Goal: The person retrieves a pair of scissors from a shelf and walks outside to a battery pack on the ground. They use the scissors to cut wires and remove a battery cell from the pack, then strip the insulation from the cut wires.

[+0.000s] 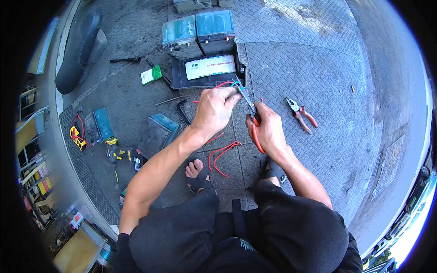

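My left hand [213, 109] is closed in a pinch, with a red wire [223, 83] coming out by its fingertips. A short green strand [238, 84] shows at the same place, beside the scissor blades. In my right hand [269, 126] are scissors [246, 98] with orange handles, their blades parted and pointing up and left across the wire. The exact contact between blade and wire is too small to tell. Between my feet, loose red wire pieces [223, 152] lie on the ground.
Ahead, two large batteries [215, 26] stand at a black tray [177, 81] with a white printed label [210, 67]. Red-handled pliers [302, 114] lie to the right. Leftward are a green box [151, 75], a yellow meter [78, 138], smaller batteries [101, 124] and a dark seat [78, 50].
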`<state>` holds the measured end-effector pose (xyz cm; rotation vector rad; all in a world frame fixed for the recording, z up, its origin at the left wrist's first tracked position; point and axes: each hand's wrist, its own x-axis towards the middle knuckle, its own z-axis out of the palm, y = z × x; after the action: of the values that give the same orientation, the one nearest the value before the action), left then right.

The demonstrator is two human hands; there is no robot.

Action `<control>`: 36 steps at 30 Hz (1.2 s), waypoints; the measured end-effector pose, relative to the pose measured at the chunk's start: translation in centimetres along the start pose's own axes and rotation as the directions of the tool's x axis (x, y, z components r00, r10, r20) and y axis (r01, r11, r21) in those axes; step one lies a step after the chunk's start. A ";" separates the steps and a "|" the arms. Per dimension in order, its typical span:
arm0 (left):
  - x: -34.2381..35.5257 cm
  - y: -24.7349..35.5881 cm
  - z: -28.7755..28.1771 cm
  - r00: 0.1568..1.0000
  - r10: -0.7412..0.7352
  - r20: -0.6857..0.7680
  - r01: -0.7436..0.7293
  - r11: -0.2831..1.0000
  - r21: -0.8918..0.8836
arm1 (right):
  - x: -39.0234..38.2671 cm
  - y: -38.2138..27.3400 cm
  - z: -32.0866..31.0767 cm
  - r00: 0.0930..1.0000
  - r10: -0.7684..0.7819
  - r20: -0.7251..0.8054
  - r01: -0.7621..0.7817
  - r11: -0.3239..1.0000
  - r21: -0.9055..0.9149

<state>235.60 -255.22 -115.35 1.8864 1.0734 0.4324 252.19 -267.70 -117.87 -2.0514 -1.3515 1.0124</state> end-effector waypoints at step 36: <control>2.6 -4.8 3.9 0.995 -0.084 0.043 0.094 0.835 -0.543 | 3.1 2.3 -2.0 0.888 0.029 0.458 -0.342 0.708 0.618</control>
<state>237.19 -254.13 -121.80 1.3234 0.9002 0.5952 255.87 -265.73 -119.30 -1.4464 -0.7302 1.8102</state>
